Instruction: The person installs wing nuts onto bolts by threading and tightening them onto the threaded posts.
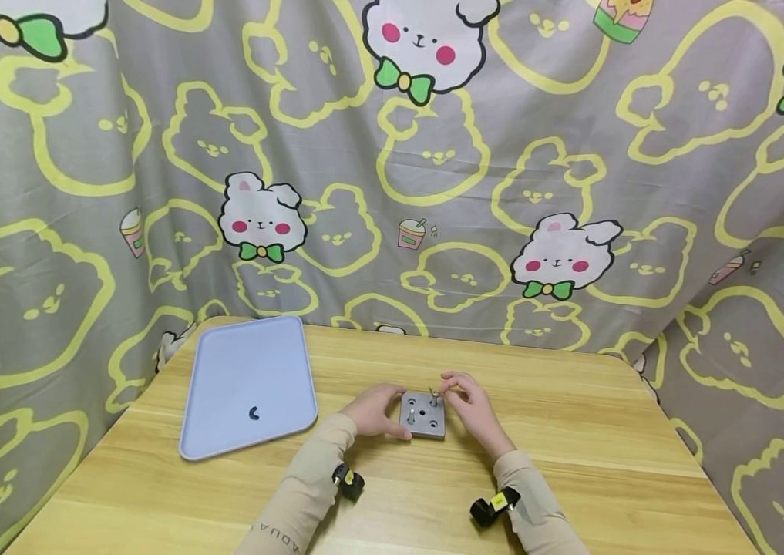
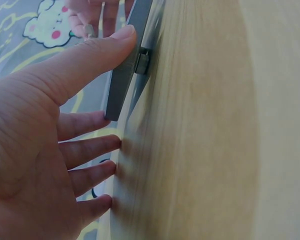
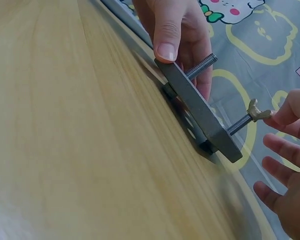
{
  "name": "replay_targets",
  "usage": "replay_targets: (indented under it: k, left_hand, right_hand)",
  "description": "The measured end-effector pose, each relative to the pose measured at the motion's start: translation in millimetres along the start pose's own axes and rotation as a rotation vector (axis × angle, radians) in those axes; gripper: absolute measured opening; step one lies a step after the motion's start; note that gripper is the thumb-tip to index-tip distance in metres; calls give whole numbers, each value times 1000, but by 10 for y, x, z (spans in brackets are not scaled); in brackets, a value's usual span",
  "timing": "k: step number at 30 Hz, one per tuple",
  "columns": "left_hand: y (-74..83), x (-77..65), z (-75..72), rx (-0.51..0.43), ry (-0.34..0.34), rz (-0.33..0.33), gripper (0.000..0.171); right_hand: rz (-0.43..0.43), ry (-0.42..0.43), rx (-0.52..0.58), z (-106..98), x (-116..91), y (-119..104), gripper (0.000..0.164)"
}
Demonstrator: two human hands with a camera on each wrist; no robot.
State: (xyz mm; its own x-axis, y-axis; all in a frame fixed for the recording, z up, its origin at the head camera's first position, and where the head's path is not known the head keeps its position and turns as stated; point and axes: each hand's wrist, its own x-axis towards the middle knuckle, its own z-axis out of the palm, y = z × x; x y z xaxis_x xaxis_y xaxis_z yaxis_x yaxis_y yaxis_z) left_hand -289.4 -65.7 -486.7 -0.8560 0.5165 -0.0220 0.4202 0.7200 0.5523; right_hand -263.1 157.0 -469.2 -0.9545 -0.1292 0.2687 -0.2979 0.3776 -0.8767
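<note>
Nearest, we note sleeves (image 1: 294, 493), cut off below. Left hand (image 1: 372, 411) grips the plate (image 1: 422, 425) by its edges over the table (image 1: 419, 501); some fingers hidden from the head view. Right hand (image 1: 475, 408) pinches the wing nut (image 3: 256, 114) on a bolt (image 3: 240, 124). Off left, tray (image 1: 246, 370); its dark piece (image 1: 251, 414) we cannot identify. Curtain (image 1: 350, 154) behind, cut off above.

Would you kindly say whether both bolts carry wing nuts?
No, one bolt holds a wing nut by the right hand; the other bolt has none.

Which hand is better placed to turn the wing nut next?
Probably the right hand: it already pinches the wing nut, while the left hand grips the plate, steadying it.
</note>
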Motion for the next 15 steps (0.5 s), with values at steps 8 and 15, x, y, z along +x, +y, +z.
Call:
replay_targets:
  k: [8,15]
  left_hand:
    - [-2,0,6,-6,4,1,90]
    - [-3,0,5,-3,3,1,90]
  right_hand:
    - [-22,30,3,43,65,232,4]
    - [-45,-6,-1,71,112,429,34]
